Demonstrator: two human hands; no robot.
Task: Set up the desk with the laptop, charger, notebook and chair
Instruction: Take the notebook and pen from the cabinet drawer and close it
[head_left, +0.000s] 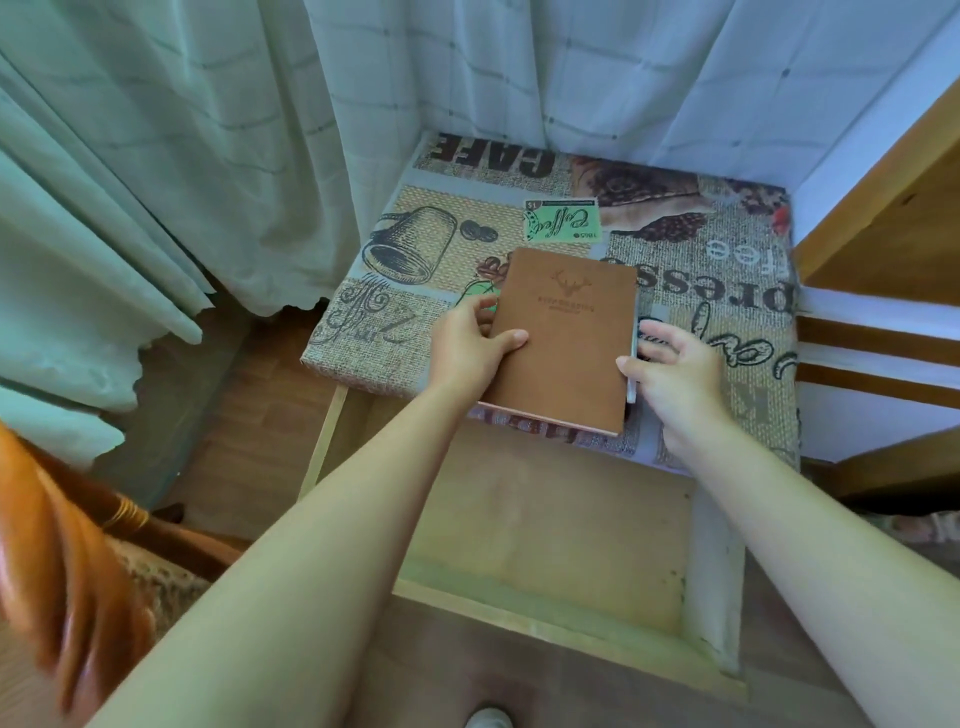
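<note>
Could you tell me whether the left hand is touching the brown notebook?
Touching. The head view shows the left hand gripping the left edge of the brown notebook, its thumb lying flat across the cover and no gap between them.

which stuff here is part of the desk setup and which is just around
Part of the job:
- brown notebook, held by left hand and right hand
- desk, open drawer
- chair

Just around:
- curtains
- wooden frame

Under our left hand (470, 345) the notebook (563, 340) edge is hidden; its cover lettering is too small to read. Left of it, a blurred chair (67, 561) is cut off.
</note>
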